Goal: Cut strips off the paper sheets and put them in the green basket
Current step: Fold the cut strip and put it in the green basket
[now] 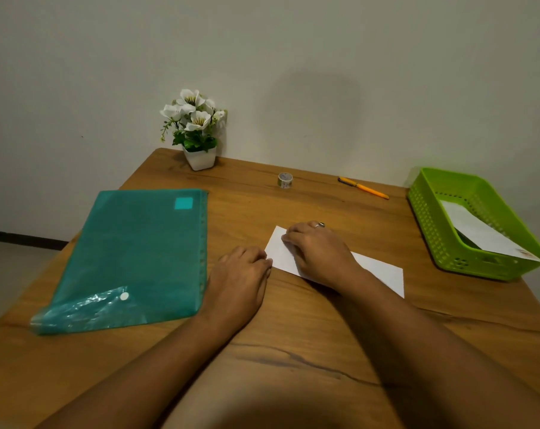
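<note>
A white paper sheet (380,270) lies flat on the wooden table (293,351), slanting from centre toward the right. My right hand (318,252), with a ring on one finger, rests on its left half, bent fingers pressing down near the far left corner. My left hand (240,280) sits at the sheet's left edge, fingertips touching that edge. Whether either hand pinches the paper is not visible. The green basket (432,239) stands at the right edge of the table with a white paper piece (479,233) leaning inside it.
A teal plastic folder (132,252) covers the left side of the table. Along the back by the wall stand a white pot of flowers (199,157), a small tape roll (284,180) and an orange cutter (363,187).
</note>
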